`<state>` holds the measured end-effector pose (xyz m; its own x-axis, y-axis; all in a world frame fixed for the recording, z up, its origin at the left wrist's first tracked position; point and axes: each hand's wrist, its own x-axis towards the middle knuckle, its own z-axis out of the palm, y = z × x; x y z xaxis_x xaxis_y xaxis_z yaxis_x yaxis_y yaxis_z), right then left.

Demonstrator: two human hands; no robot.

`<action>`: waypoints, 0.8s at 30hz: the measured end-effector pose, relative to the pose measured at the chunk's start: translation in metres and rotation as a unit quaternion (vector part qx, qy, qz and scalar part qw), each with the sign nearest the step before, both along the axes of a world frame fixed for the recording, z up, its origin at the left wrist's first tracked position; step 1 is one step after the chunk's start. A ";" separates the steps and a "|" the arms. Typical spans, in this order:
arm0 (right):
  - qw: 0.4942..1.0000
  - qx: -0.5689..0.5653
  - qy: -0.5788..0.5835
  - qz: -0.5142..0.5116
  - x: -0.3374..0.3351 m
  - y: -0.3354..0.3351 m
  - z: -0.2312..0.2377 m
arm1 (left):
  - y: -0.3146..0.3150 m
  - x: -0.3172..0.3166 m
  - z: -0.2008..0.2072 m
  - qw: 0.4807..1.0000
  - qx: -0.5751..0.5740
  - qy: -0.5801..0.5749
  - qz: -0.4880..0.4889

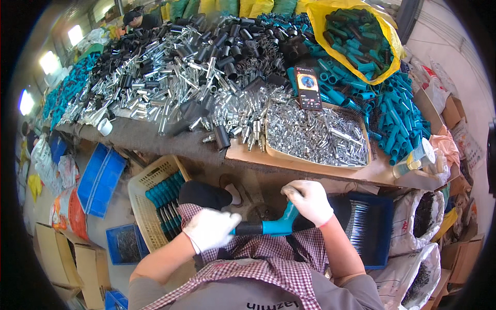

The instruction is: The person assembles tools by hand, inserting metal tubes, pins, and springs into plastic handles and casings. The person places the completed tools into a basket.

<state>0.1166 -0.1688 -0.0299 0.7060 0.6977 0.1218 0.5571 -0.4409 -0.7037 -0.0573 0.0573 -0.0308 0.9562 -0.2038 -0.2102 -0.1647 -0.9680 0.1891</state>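
Note:
Over my lap lies a teal-and-black tool with an angled handle (279, 227). Its left end runs into my gloved left hand (211, 229), whose fingers close around it and hide that end. Up at the top of the slanted teal part, my gloved right hand (309, 200) is curled around the tip. White work gloves cover both hands. The exact kind of tool cannot be made out.
Ahead, a bench holds heaped metal parts (181, 77), teal plastic handles (395, 124), a tray of small fittings (315, 137) and a phone (308, 88). Below stand a cream crate (137, 188) of teal-handled pieces and a blue bin (380, 232) of metal rods.

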 end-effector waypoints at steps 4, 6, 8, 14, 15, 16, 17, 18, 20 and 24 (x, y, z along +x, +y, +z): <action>0.986 -0.027 0.018 0.164 -0.033 0.023 -0.026 | 0.005 0.027 0.023 0.983 -0.011 -0.130 -0.128; 0.907 0.070 0.368 0.193 -0.043 0.025 -0.047 | 0.012 0.052 0.042 0.966 -0.070 -0.186 -0.164; 0.890 0.130 0.405 0.162 -0.048 0.025 -0.056 | 0.052 0.079 0.030 0.901 -0.144 -0.398 -0.097; 0.837 0.249 0.467 0.137 -0.056 0.020 -0.048 | 0.134 0.123 -0.018 0.915 -0.053 -0.312 0.249; 0.827 0.267 0.478 0.126 -0.059 0.019 -0.046 | 0.136 0.129 -0.025 0.920 -0.077 -0.300 0.241; 0.828 0.270 0.476 0.121 -0.059 0.017 -0.048 | 0.136 0.135 -0.028 0.921 -0.079 -0.301 0.235; 0.836 0.256 0.468 0.127 -0.059 0.016 -0.051 | 0.136 0.141 -0.032 0.922 -0.075 -0.299 0.233; 0.843 0.241 0.462 0.135 -0.058 0.014 -0.055 | 0.138 0.145 -0.036 0.923 -0.070 -0.298 0.233; 0.866 0.225 0.423 0.144 -0.058 0.012 -0.060 | 0.136 0.150 -0.030 0.927 -0.062 -0.289 0.231; 0.880 0.218 0.402 0.126 -0.059 0.011 -0.053 | 0.141 0.137 -0.026 0.902 0.016 -0.289 0.319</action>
<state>0.0577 -0.1574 -0.0833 0.5154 0.8555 -0.0504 -0.1568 0.0363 -0.9870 0.0796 0.1983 -0.0566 0.8284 0.4250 0.3648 0.3666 -0.9039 0.2204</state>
